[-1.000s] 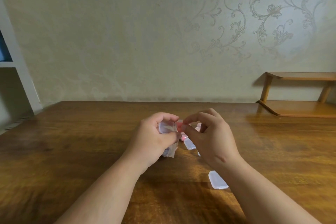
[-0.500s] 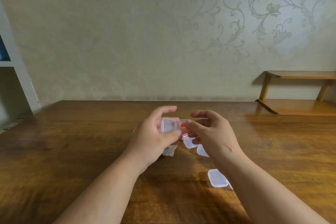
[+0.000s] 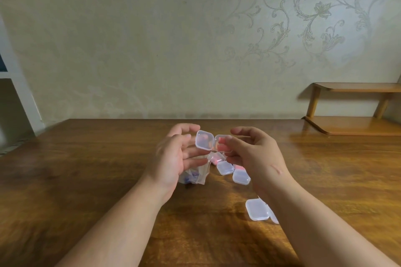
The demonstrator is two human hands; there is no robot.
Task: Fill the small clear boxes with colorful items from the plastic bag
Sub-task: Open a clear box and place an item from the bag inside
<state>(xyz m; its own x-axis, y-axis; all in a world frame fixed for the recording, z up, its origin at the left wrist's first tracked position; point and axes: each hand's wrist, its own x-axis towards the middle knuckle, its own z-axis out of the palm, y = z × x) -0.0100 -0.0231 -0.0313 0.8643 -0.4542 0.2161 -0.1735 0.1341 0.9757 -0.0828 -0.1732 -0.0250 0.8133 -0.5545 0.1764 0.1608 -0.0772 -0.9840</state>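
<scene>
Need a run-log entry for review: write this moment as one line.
phase: filling | right hand: pinches open clear box, pink items inside | left hand: fingers spread by lid | plastic bag: below it, hold unclear

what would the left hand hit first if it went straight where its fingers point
Probably the open box held by the right hand; fingertips of the left hand look nearly on its lid.

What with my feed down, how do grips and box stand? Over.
Left grip open. Right grip pinches open box, pink item inside. Nothing blocking.
</scene>
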